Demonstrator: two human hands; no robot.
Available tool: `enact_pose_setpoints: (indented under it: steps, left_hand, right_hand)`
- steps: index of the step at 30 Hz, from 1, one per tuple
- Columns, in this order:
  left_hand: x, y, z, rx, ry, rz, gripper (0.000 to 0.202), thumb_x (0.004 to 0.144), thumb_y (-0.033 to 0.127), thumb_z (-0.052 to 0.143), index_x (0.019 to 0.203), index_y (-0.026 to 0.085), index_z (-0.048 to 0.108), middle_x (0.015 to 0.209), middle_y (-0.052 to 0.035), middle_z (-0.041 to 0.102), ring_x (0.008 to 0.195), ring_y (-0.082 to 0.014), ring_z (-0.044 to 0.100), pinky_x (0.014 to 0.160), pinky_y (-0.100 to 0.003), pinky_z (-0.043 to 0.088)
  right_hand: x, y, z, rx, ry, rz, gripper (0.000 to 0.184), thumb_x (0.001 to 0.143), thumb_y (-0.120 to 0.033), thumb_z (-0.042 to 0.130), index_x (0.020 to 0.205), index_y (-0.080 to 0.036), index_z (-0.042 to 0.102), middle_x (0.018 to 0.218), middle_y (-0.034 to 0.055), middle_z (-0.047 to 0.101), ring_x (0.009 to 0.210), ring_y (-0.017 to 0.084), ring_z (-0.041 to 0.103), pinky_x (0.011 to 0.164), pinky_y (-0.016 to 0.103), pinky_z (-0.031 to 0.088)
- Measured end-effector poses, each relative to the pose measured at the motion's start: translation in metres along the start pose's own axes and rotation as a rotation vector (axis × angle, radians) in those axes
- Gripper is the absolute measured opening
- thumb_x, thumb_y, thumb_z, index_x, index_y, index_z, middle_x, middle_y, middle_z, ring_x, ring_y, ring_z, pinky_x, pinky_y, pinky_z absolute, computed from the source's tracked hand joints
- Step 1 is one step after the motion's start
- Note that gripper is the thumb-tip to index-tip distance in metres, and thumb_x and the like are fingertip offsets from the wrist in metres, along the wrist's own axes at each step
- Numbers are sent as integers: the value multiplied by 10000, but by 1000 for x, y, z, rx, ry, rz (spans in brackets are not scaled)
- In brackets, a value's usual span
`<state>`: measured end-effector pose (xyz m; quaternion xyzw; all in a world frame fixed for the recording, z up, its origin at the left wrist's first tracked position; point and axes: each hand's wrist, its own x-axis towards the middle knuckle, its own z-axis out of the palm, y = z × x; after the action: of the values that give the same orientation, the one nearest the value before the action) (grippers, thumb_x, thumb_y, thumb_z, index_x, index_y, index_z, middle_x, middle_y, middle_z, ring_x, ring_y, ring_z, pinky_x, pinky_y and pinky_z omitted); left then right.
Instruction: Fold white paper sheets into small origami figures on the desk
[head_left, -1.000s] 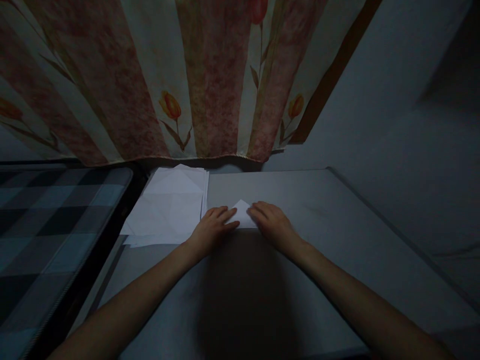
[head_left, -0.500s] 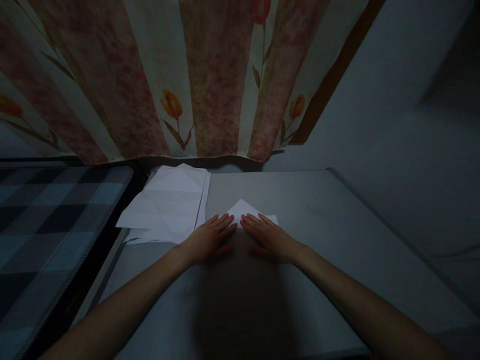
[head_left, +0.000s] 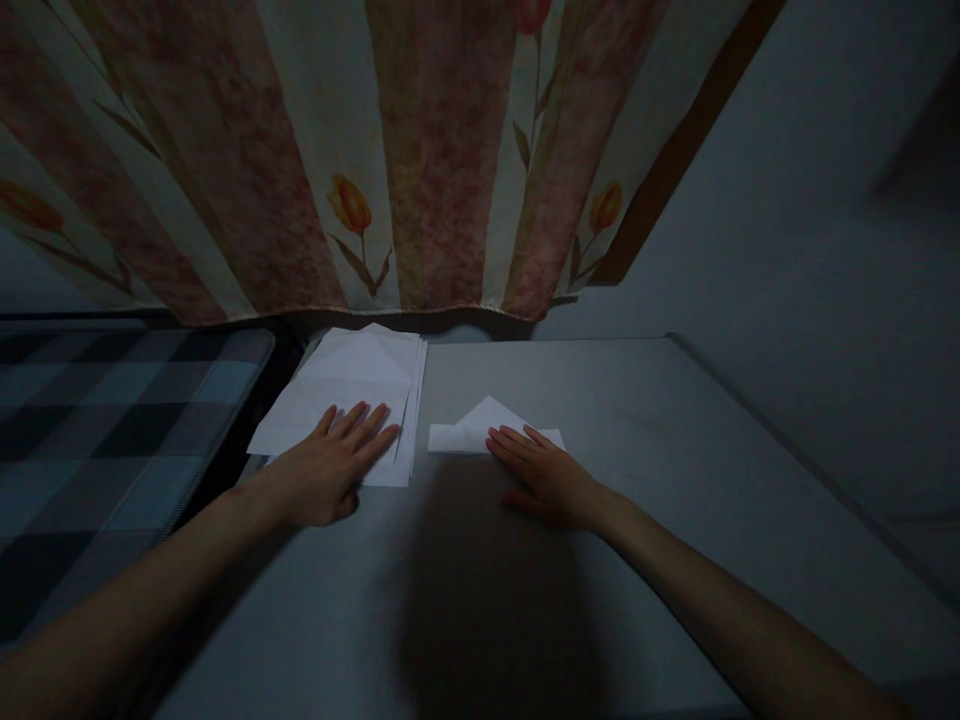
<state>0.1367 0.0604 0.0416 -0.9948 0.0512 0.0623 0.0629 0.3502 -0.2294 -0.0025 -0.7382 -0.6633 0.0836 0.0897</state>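
Observation:
A small folded white paper (head_left: 472,428) with a pointed top lies on the grey table (head_left: 660,440). My right hand (head_left: 544,475) rests flat with its fingertips on the paper's lower right part, fingers stretched out. My left hand (head_left: 330,465) lies flat and open on the near edge of a stack of white sheets (head_left: 352,385) at the table's far left. The top sheet of that stack shows fold creases.
A flowered curtain (head_left: 420,150) hangs just behind the table's far edge. A checked grey mattress or cushion (head_left: 105,400) lies to the left, with a dark gap between it and the table. A plain wall (head_left: 825,200) is on the right.
My left hand has left the folded paper and moved left onto the stack of sheets. My right hand has stayed on the folded paper, whose left end now shows.

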Motion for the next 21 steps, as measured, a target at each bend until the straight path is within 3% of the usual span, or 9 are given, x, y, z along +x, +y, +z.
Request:
enact_pose_setpoints:
  steps: [5, 12, 16, 21]
  left_hand:
    - [5, -16, 15, -13, -110, -34, 867, 654, 163, 563, 1456, 173, 235, 1506, -195, 266, 1332, -391, 336, 1002, -536, 361]
    - [12, -31, 27, -33, -59, 13, 583, 828, 61, 371, 1399, 182, 380, 1439, -89, 431, 1306, -194, 429, 1049, -344, 383]
    - [11, -42, 25, -28, -80, 15, 626, 823, 29, 353, 1427, 195, 330, 1442, -71, 430, 1309, -156, 423, 1039, -304, 395]
    - [13, -48, 22, -21, -110, 98, 670, 835, 59, 380, 1458, 264, 242, 1488, -35, 356, 1321, -205, 408, 958, -319, 452]
  right_hand:
    - [0, 0, 1, -14, 8, 9, 754, 876, -535, 476, 1478, -166, 210, 1526, 121, 240, 1412, 252, 199, 1159, 470, 140]
    - [0, 1, 4, -23, -1, 14, 771, 872, -558, 466, 1479, -161, 202, 1528, 124, 235, 1412, 256, 196, 1161, 477, 128]
    - [0, 1, 4, -25, 1, 13, 766, 874, -558, 463, 1477, -157, 210, 1528, 124, 236, 1413, 255, 193, 1164, 470, 122]
    - [0, 0, 2, -28, -3, 15, 768, 871, -542, 480, 1478, -159, 206, 1525, 122, 243, 1413, 248, 197, 1163, 467, 125]
